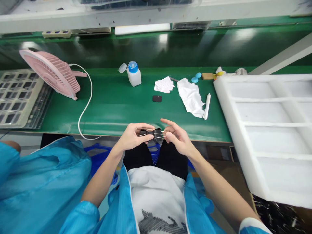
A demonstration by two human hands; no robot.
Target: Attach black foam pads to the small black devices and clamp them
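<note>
Just in front of the bench's near edge, a black binder clip [158, 133] with silver wire handles sits between my hands. My left hand [130, 137] is closed around a small dark piece with its own wire loops, possibly a second clip, and it meets the binder clip. What else lies under those fingers is hidden. At the other side, my right hand [179, 139] pinches the binder clip's wire handles between thumb and bent fingers, its index finger stretched out. On the green bench [117, 107] beyond lies a small black rectangular piece [157, 98].
A pink fan [52, 73] with a white cable stands left, near stacked trays [18, 97]. Behind are a blue-capped bottle [134, 77], paper slips [164, 85], and a white cloth [191, 97]. A white foam tray [265, 130] borders the right. A co-worker's blue sleeve [48, 182] is at left.
</note>
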